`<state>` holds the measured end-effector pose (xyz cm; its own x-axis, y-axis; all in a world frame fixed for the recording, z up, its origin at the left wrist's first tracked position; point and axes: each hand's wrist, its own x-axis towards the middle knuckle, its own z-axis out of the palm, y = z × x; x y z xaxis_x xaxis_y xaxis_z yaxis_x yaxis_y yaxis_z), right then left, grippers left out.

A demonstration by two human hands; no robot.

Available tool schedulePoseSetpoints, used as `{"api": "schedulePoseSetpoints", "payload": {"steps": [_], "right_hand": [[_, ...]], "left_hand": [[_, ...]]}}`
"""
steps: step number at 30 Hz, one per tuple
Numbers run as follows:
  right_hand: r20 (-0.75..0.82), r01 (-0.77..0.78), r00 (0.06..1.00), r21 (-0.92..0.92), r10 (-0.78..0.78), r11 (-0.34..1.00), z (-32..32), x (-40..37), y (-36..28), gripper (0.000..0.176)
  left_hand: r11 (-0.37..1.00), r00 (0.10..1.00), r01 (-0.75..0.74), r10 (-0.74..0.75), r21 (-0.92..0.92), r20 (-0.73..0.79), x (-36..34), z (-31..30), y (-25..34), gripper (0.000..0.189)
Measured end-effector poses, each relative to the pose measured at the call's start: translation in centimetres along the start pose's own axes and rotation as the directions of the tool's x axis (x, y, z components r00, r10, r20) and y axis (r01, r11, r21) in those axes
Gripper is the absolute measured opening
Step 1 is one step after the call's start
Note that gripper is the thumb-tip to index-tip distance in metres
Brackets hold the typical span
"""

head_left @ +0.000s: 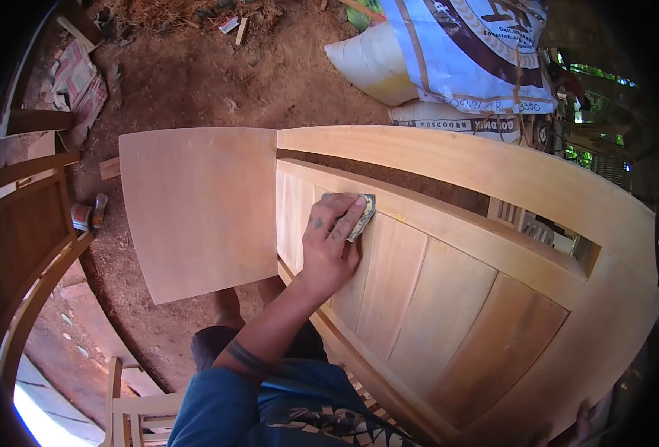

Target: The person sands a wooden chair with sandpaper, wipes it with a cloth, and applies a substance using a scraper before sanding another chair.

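My left hand (pixel 333 242) is closed around a folded piece of sandpaper (pixel 364 216), greyish with yellowish marks. It presses the sandpaper against a panelled wooden frame (pixel 449 290), near the rail below the long slot. The frame is of pale bare wood, with upright boards and a curved top rail (pixel 449 153). A flat wooden board (pixel 203 212) joins the frame's left end. At the bottom right, fingers of my right hand (pixel 584 423) curl at the frame's edge; most of that hand is dark or out of view.
Printed sacks (pixel 478 59) are piled behind the frame, beside a plain pale sack (pixel 374 63). Another wooden frame (pixel 28 261) stands at the left, with a brush (pixel 99 210) and a can (pixel 81 217) by it. Shavings (pixel 188 15) lie on the dirt floor.
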<state>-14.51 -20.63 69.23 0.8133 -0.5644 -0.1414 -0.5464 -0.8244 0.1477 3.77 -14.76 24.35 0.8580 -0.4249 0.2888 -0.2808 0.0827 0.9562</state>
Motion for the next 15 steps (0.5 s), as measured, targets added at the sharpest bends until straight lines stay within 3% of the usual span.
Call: {"api": "schedulePoseSetpoints", "payload": {"steps": [3, 4, 8, 9, 12, 15], "right_hand": [[-0.025, 0.096, 0.995, -0.075, -0.098, 0.993, 1.5, 2.3, -3.0, 0.041], [-0.035, 0.126, 0.991, -0.105, -0.130, 0.987, 1.9, 3.0, -3.9, 0.041], [-0.084, 0.258, 0.959, -0.129, -0.270, 0.957, 2.0, 3.7, -2.0, 0.038], [-0.100, 0.266, 0.955, -0.118, -0.278, 0.957, 2.1, 3.9, -1.7, 0.038], [-0.142, 0.153, 0.977, -0.057, -0.159, 0.987, 2.8, 3.3, -3.2, 0.038], [-0.168, 0.077, 0.982, -0.040, -0.083, 0.996, 2.7, 3.3, -4.5, 0.038]], "left_hand": [[0.976, 0.989, -0.124, 0.136, -0.178, 0.055, 2.4, -0.9, 6.7, 0.052], [0.964, 0.987, -0.154, 0.159, -0.217, 0.010, 2.7, -0.7, 8.1, 0.052], [1.000, 1.000, -0.015, 0.015, 0.023, -0.010, 1.4, -0.7, 1.9, 0.056], [0.999, 0.999, -0.047, 0.046, -0.021, -0.004, 0.8, -0.4, 1.9, 0.056], [0.976, 0.990, -0.102, 0.119, -0.191, 0.079, 2.8, -1.5, 7.2, 0.056], [0.992, 0.993, -0.114, 0.115, -0.062, 0.023, 1.5, -1.0, 3.9, 0.057]]}}
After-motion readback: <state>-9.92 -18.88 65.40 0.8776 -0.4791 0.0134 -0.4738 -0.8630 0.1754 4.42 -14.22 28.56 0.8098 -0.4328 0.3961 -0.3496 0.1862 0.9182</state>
